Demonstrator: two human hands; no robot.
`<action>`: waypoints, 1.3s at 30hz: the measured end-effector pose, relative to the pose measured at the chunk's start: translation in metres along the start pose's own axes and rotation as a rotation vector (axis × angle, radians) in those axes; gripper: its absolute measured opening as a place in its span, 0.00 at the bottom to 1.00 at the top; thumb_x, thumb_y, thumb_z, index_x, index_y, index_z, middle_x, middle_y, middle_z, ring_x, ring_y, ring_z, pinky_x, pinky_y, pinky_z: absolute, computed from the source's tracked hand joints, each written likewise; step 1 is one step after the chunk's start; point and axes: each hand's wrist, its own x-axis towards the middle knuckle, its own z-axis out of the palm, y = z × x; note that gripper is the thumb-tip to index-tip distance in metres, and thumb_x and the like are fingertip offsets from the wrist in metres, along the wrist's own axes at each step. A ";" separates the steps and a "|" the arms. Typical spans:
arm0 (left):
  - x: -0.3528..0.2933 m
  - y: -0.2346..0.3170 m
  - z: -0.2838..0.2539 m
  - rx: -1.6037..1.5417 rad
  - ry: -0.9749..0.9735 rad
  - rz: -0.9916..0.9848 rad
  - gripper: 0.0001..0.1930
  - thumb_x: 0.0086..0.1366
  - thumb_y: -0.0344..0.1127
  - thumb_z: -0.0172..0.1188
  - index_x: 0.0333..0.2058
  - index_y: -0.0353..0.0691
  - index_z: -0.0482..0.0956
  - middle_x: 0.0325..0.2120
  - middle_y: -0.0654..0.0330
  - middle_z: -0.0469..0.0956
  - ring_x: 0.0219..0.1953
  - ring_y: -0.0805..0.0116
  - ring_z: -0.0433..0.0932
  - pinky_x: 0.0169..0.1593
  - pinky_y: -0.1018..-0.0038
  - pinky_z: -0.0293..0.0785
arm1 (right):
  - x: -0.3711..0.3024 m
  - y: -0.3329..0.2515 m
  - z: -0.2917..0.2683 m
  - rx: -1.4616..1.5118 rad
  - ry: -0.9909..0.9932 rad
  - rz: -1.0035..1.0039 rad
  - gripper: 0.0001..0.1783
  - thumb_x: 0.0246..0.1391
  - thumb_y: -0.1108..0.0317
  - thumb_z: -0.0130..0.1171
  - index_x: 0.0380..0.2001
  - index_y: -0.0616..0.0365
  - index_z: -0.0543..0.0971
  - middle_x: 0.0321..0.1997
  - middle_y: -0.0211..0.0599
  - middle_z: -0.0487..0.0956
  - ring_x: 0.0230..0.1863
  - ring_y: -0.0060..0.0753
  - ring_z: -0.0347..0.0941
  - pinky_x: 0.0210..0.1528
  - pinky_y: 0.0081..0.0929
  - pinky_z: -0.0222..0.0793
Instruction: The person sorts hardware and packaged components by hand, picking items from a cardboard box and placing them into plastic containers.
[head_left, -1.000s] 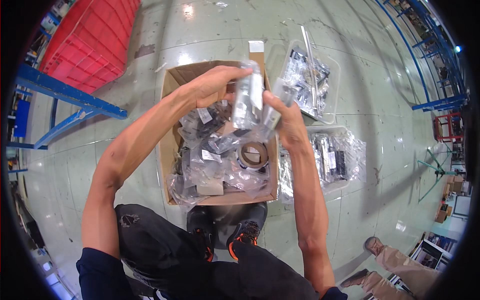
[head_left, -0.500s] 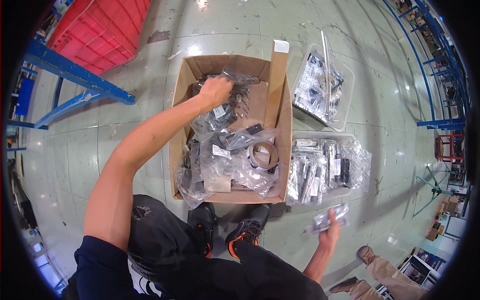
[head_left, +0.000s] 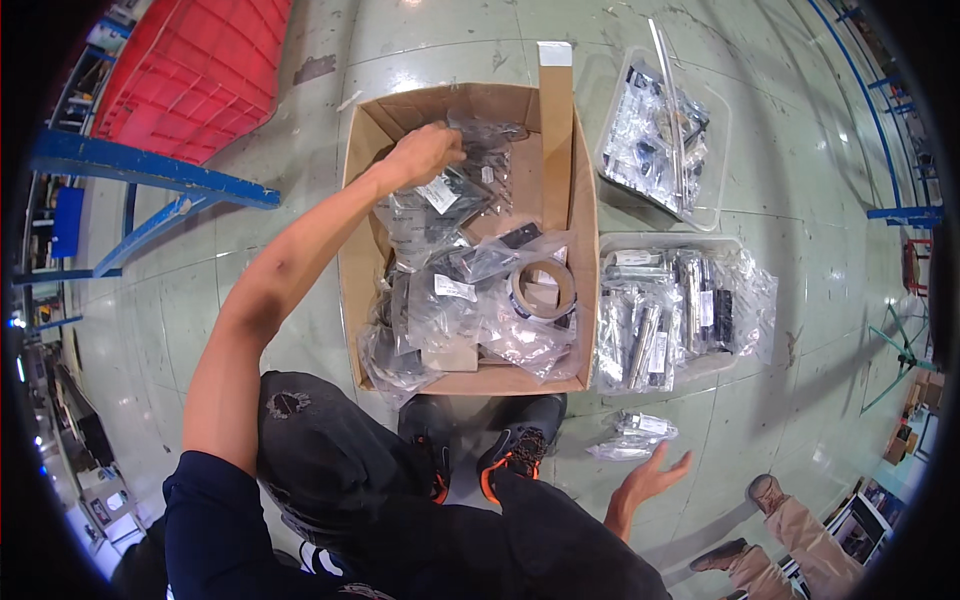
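Inside the cardboard box (head_left: pixel 360 230), my left hand (head_left: pixel 428 153) reaches to the far left part with curled fingers. It grips the top of a clear plastic bag (head_left: pixel 432 205) with a white label and dark parts inside. My right hand (head_left: pixel 650 485) is open with fingers spread, low at the right. Just beyond its fingertips, a small clear bag of metal parts (head_left: pixel 635 437) is apart from the hand, apparently on the floor. More bagged parts (head_left: pixel 440 310) and a roll of tape (head_left: pixel 543 289) lie in the near part of the box.
A long narrow carton (head_left: pixel 556 140) stands in the box. To the right are two clear plastic bins (head_left: pixel 722 368) (head_left: pixel 712 195) of bagged parts. A red crate (head_left: pixel 200 80) and blue steel frame (head_left: pixel 160 165) stand left. Another person's legs (head_left: pixel 800 530) show lower right.
My right hand has let go of the small bag and opened its fingers. My left hand stays at the far left of the box, the labelled bag drawn up a little. The view has shifted slightly.
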 end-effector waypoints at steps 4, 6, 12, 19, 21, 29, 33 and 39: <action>-0.006 -0.016 -0.022 -0.297 -0.130 -0.238 0.20 0.69 0.47 0.50 0.33 0.31 0.73 0.28 0.48 0.73 0.35 0.55 0.74 0.42 0.63 0.68 | -0.030 -0.155 0.029 0.417 -0.426 -0.530 0.28 0.53 0.77 0.56 0.58 0.64 0.63 0.63 0.49 0.64 0.63 0.42 0.61 0.64 0.36 0.56; -0.014 -0.013 -0.034 -0.386 -0.154 -0.265 0.24 0.67 0.53 0.52 0.31 0.32 0.72 0.24 0.55 0.72 0.31 0.66 0.72 0.37 0.68 0.67 | -0.024 -0.201 0.059 0.257 -0.740 -0.990 0.27 0.47 0.77 0.61 0.53 0.65 0.69 0.58 0.49 0.69 0.59 0.45 0.65 0.60 0.36 0.60; -0.036 -0.002 -0.050 -0.487 -0.215 -0.131 0.19 0.55 0.42 0.70 0.27 0.41 0.66 0.21 0.69 0.67 0.28 0.80 0.67 0.30 0.78 0.64 | -0.050 -0.266 0.208 -0.047 -0.738 -1.714 0.25 0.43 0.63 0.63 0.44 0.66 0.74 0.42 0.48 0.78 0.47 0.52 0.74 0.51 0.42 0.68; -0.035 -0.022 -0.059 -1.014 -0.193 -0.196 0.24 0.55 0.44 0.70 0.41 0.33 0.71 0.32 0.62 0.74 0.36 0.75 0.74 0.37 0.75 0.72 | -0.042 -0.280 0.242 -0.146 -1.087 -1.275 0.13 0.55 0.67 0.53 0.39 0.65 0.72 0.30 0.59 0.75 0.38 0.60 0.73 0.42 0.47 0.67; -0.033 -0.023 -0.060 -1.012 -0.143 -0.319 0.25 0.57 0.46 0.68 0.43 0.33 0.71 0.34 0.61 0.74 0.37 0.75 0.74 0.37 0.75 0.73 | -0.040 -0.292 0.224 -0.077 -1.163 -1.074 0.13 0.58 0.66 0.51 0.40 0.65 0.71 0.30 0.59 0.75 0.38 0.56 0.74 0.42 0.44 0.68; -0.015 -0.027 -0.068 -0.809 -0.197 -0.502 0.30 0.62 0.50 0.60 0.51 0.28 0.68 0.43 0.54 0.74 0.43 0.69 0.75 0.44 0.72 0.75 | -0.015 -0.295 0.184 0.848 -1.491 0.060 0.16 0.65 0.61 0.46 0.49 0.60 0.72 0.44 0.35 0.78 0.44 0.26 0.75 0.50 0.27 0.71; -0.013 -0.025 -0.050 -0.847 -0.155 -0.583 0.20 0.67 0.48 0.55 0.44 0.34 0.74 0.37 0.62 0.77 0.39 0.74 0.76 0.42 0.76 0.75 | 0.016 -0.304 0.136 0.978 -1.418 0.216 0.16 0.64 0.61 0.46 0.48 0.61 0.73 0.43 0.35 0.79 0.45 0.29 0.75 0.50 0.30 0.70; 0.000 0.012 -0.003 -1.719 -0.129 -0.596 0.21 0.72 0.41 0.42 0.54 0.29 0.62 0.52 0.49 0.70 0.51 0.61 0.74 0.59 0.69 0.72 | 0.087 -0.269 0.051 0.966 -1.069 0.058 0.16 0.63 0.59 0.50 0.45 0.61 0.75 0.43 0.35 0.79 0.43 0.27 0.76 0.47 0.29 0.72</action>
